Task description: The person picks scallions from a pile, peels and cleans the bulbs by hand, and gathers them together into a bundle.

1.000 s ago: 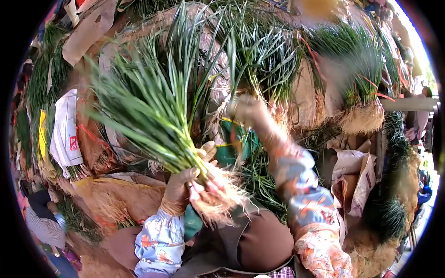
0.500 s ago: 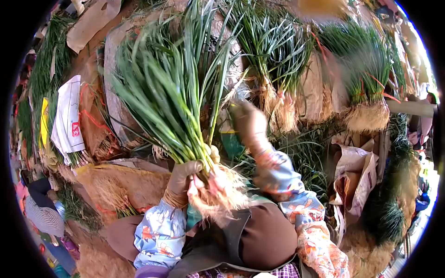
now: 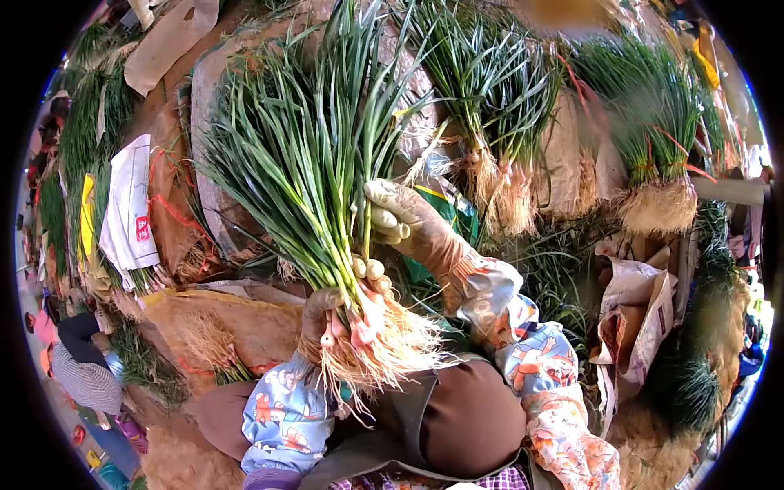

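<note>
My gloved left hand (image 3: 318, 314) is wrapped round a bunch of green garlic (image 3: 327, 204), just above the pinkish bulbs. The long leaves fan upward and away, and the pale roots (image 3: 392, 343) hang over my lap. My gloved right hand (image 3: 400, 220) is at the right side of the bunch, its fingers curled together against a stalk (image 3: 367, 216) partway up. The thumb's contact with the stalk is partly hidden. Soil-stained gloves and patterned sleeves cover both hands and arms.
More green garlic bunches (image 3: 490, 106) lie ahead to the right, near tied bundles (image 3: 653, 147) with red string. A crumpled sack (image 3: 633, 310) stands at right. Loose leaves (image 3: 547, 269) lie beyond my right arm. A white sack (image 3: 126, 212) is at left, and another person (image 3: 82, 367) is at far left.
My right hand, blurred and apart from the bunch before, has moved left and closed at a stalk. The bunch stays in my left hand, its leaves now steadier.
</note>
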### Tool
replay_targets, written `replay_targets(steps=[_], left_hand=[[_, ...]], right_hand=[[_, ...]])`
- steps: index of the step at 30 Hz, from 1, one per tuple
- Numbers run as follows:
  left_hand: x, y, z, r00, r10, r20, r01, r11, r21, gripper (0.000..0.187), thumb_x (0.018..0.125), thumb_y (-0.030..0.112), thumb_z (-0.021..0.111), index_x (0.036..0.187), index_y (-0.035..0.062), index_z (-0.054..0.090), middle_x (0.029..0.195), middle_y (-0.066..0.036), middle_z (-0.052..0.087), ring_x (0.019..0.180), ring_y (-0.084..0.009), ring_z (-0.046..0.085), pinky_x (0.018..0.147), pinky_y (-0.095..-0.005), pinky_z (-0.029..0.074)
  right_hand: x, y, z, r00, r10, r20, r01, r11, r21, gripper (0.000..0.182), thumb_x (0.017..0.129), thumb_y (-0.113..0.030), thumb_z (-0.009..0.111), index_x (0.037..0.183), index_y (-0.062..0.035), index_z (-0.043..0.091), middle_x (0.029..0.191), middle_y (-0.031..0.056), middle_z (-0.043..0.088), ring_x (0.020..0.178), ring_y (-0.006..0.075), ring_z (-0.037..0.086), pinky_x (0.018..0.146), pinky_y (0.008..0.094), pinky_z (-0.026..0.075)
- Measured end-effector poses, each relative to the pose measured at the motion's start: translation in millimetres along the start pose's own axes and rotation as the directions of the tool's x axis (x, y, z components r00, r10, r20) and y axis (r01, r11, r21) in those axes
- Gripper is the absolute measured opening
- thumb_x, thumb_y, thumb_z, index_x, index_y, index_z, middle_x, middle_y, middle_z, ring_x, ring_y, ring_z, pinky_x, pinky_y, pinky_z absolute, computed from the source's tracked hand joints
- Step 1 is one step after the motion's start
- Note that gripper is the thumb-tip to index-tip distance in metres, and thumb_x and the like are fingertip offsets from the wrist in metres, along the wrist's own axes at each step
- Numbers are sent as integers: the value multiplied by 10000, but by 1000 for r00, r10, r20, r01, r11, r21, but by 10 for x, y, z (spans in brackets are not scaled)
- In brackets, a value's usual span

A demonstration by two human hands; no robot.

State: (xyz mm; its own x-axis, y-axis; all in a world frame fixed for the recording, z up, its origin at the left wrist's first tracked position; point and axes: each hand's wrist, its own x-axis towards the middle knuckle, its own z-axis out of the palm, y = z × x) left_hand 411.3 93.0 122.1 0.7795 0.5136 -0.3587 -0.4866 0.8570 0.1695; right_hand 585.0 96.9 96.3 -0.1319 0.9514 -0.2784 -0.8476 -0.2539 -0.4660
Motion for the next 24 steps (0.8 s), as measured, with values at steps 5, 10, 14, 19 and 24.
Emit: replay_targets(steps=[5, 10, 14, 19, 24], left_hand=[[0, -7, 110, 997, -54, 58, 55, 998, -15, 370, 670, 159, 638, 978, 19, 488, 925, -86, 488, 937, -208, 444, 849, -328, 377], [0, 21, -127, 974, -1, 226, 13, 998, -54, 377, 702, 159, 624, 1033, 46, 482, 986, -89, 459, 969, -232, 429, 841, -330, 376], [62, 7, -139, 938, -68, 341, 128, 979, -156, 405, 710, 148, 609, 1077, 29, 487, 1014, -109, 456, 976, -245, 430, 869, -333, 380], [33, 63, -44, 954, -78, 291, 136, 974, -182, 415, 724, 162, 592, 1093, 12, 473, 1062, -139, 472, 1022, -286, 446, 848, -360, 426], [51, 8, -108, 941, -23, 337, 54, 995, -84, 448, 730, 156, 588, 1122, -6, 447, 1103, -158, 468, 1050, -303, 446, 847, -393, 432]], right_hand=[[-133, 24, -380, 644, -764, -32, -122, -60, -991, 193, 848, -184, 527, 674, -105, 551, 535, 46, 498, 459, 119, 495, 431, 251, 407], [-783, -2, -1114, 942, -273, -197, -306, -453, -837, 216, 856, -292, 518, 746, -120, 588, 631, 63, 581, 585, 198, 587, 551, 292, 469], [-742, -365, 139, 905, -90, -416, -354, 384, -853, 470, 845, -376, 543, 1177, -50, 476, 1059, 64, 584, 717, 157, 600, 670, 300, 497], [-224, -130, 284, 992, -120, -47, 78, 849, -523, 440, 860, -303, 542, 1192, -24, 469, 1049, 106, 564, 925, 133, 538, 778, 262, 459], [-391, 76, 348, 947, -317, 59, 242, 575, -782, 220, 890, -145, 469, 1061, -20, 528, 877, 78, 572, 706, 155, 545, 629, 279, 460]])
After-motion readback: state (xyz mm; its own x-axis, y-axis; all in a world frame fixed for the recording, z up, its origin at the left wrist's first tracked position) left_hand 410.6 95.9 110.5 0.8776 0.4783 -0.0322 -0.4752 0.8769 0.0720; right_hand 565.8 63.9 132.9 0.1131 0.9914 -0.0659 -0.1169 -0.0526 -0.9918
